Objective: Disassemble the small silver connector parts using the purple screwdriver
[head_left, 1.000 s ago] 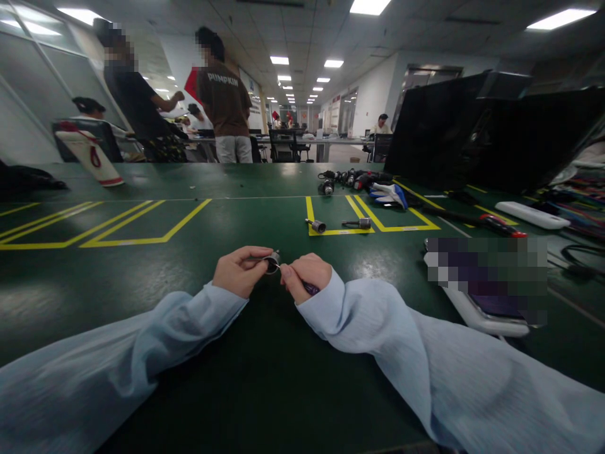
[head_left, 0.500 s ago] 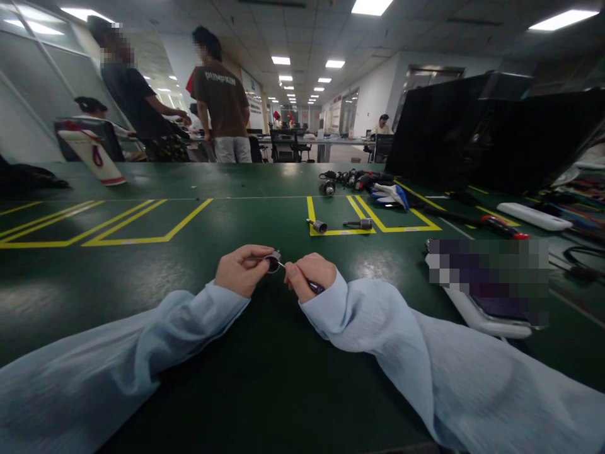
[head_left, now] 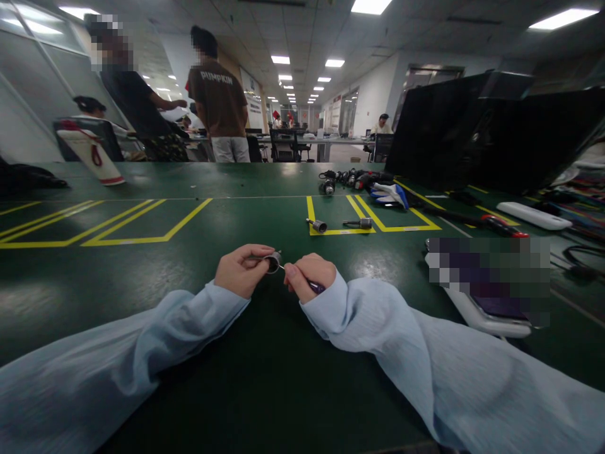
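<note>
Over the green table, my left hand pinches a small grey metal hole saw, its round open cup turned towards my right hand. My right hand is closed around a screwdriver with a dark purple handle. Its thin shaft reaches to the cup's rim; I cannot make out where the tip sits. Beyond my hands, two similar hole saws lie on the table beside yellow tape: one hole saw on the left, another hole saw on the right.
To the right lie a phone on a white case, a red-and-black tool and a white bar. Farther back are a blue-and-white glove, several black cabled parts and dark monitors. People stand beyond the table.
My hands stay almost in place, with the screwdriver shaft still at the hole saw's cup. In the background, a standing person's arm and another's body shift slightly.
</note>
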Tool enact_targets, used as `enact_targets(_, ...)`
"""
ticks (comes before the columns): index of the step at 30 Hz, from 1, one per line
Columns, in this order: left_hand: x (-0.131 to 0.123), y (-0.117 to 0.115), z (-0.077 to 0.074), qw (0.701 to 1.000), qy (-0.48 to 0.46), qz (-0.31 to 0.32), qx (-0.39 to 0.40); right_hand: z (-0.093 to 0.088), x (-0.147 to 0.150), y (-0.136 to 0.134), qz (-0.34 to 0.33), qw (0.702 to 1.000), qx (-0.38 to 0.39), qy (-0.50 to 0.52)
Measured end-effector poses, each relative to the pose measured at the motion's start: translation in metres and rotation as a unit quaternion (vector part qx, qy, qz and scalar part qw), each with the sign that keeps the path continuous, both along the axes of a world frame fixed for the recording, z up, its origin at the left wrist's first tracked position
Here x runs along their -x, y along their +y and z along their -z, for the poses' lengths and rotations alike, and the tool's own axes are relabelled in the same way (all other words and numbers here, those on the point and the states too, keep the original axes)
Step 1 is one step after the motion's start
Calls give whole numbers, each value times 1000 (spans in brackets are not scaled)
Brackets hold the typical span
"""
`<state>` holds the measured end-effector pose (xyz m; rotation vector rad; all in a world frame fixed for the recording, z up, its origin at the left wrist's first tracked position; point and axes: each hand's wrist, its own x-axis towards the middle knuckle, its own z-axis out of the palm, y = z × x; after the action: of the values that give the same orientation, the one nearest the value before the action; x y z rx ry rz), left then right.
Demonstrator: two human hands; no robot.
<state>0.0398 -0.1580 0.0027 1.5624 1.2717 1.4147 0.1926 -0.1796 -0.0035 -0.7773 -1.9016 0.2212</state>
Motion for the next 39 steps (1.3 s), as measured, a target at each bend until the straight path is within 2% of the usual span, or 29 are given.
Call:
enact_targets(3,1,2,-2,1000,-10,11,12,0,2,1,6,1000,-1,-1)
enact_targets(8,1,4,0,994,-48,80,48,-2,1,3,17,998,50,31)
enact_targets(12,-1,3,7,992,-43,110,43,-5,-1,3,-22,988,115,103)
enact_targets(15,1,9,6,992,29,123,15,-6,-3,4,-48,962,192,188)
enact_targets(17,5,18,4,985,118,117,-48,-6,-5,7,-58,940,239,237)
enact_targets(18,7,24,3,975,174,109,-91,-5,-6,9,-63,929,256,259)
enact_targets(21,10,44,2,919,322,87,-210,-5,-9,17,-79,907,274,309)
enact_targets(22,10,50,2,905,349,87,-228,-5,-10,19,-84,902,274,322)
enact_targets(24,8,61,3,899,366,95,-220,-3,-11,23,-96,897,270,337)
enact_targets(28,1,75,5,915,347,140,-150,1,-6,27,-99,907,258,318)
enact_targets(31,-2,79,6,912,348,171,-135,4,-2,26,-54,924,248,285)
enact_targets(35,-1,78,9,899,374,171,-151,4,-1,23,12,949,214,229)
enact_targets(39,1,76,12,870,423,170,-188,4,-4,20,51,968,190,157)
